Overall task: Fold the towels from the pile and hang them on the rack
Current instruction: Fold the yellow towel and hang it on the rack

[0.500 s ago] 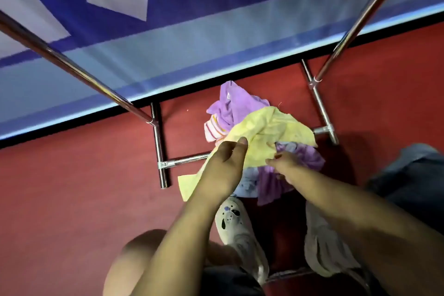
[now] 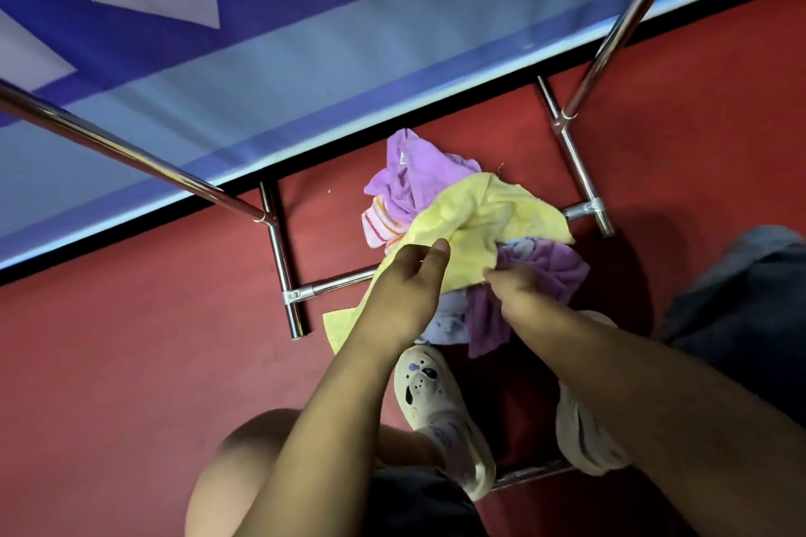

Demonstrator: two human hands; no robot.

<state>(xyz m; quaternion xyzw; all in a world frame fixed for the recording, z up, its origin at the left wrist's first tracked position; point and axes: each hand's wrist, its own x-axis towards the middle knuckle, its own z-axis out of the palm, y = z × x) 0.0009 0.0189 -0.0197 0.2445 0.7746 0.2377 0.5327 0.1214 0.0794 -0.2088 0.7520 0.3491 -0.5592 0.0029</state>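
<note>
Red carpeted floor (image 2: 131,362), blue-and-white banner along the far edge, chrome rack (image 2: 279,249) standing over it with both uprights running out of frame. Pile of towels (image 2: 458,240) sits on the floor between the rack's feet, just ahead of my shoes. Yellow towel (image 2: 479,214) is on top, crumpled, one corner trailing out toward the left foot bar; purple towels, a striped one and a pale printed one lie under and around it. My left hand (image 2: 405,288) is on the yellow towel's near edge, fingers loosely curled; whether that grip has cloth pinched or just rests on it I can't tell, the palm side is hidden. My right hand (image 2: 510,279) is at the seam where yellow meets the purple towel (image 2: 549,266), fingertips bunched as if pinching cloth, but which piece I can't tell. Handling call: light, limp terry, no stiffness, high friction, nothing fragile. It'll sag and drag neighbours up with it if grabbed mid-panel. Better to take two adjacent corners or one hemmed edge, lift clear, shake once so the purple ones drop off. Trailing left corner looks like the easiest first hold.
</note>
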